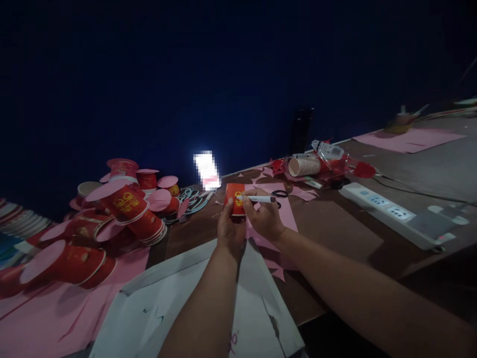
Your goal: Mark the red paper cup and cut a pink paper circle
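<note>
My left hand (231, 228) is wrapped round a red paper cup (231, 191) with yellow lettering, holding it just above the table. In my right hand (266, 216) is a white marker pen (263, 199), pinched between thumb and fingers and lying across toward the cup's side. The pen's tip is at or very near the lettering; whether it touches I cannot tell. Behind the right hand lie black-handled scissors (280, 193), partly hidden, on a sheet of pink paper (288, 214). A white cardboard sheet (164, 293) with scribbles lies under my forearms.
At left, several red cups (126, 204) with pink paper discs are piled up. A coiled cable (196, 201) and a bright, blurred-out screen (207, 170) sit behind. To the right are a sleeve of stacked cups (303, 166) and a power strip (387, 211). Pink scraps lie about.
</note>
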`<action>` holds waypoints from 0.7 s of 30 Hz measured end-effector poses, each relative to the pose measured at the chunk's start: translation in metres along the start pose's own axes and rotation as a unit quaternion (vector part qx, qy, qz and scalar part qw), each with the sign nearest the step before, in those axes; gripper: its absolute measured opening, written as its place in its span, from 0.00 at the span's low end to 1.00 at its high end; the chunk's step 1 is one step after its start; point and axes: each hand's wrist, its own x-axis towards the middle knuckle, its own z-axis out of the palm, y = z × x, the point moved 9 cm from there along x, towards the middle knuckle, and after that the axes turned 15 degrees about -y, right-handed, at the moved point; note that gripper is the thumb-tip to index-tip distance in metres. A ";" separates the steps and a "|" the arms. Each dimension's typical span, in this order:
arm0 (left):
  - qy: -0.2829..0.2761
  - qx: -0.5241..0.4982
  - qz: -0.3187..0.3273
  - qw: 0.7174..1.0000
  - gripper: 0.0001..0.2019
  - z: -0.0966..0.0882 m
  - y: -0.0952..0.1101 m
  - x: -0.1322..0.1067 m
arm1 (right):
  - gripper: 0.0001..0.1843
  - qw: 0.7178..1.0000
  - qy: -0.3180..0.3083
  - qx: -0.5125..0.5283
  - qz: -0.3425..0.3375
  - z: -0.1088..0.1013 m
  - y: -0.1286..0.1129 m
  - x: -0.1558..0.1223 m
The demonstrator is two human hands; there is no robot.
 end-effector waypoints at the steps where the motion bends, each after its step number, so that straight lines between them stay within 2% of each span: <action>1: 0.000 0.000 0.000 1.000 0.06 0.000 0.000 0.000 | 0.07 1.000 -0.001 0.006 0.003 0.000 0.001 0.000; 12: -0.024 -0.001 0.019 1.000 0.07 0.005 0.006 0.001 | 0.07 0.999 0.004 0.037 0.017 -0.003 0.005 0.002; 21: 0.001 -0.006 0.005 1.000 0.07 0.005 0.006 -0.002 | 0.07 0.998 0.017 0.047 0.030 -0.004 0.010 0.001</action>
